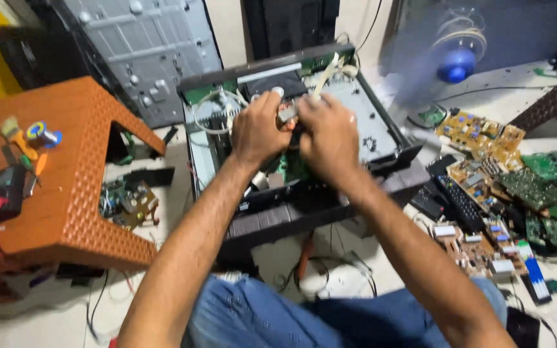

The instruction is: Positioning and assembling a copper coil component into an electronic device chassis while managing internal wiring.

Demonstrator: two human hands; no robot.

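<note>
While your forearms reach forward over your knees and converge above the opened black chassis (pixel 304 193) on the floor, your left hand (pixel 258 129) curls knuckles-up with its fingers pressed onto a small grey connector (pixel 287 114) near the chassis's far middle. Just right of it, your right hand (pixel 330 135) bends at the wrist, its fingertips pinching the same connector. Loose circuit boards (pixel 517 187) lie past the chassis's right edge.
</note>
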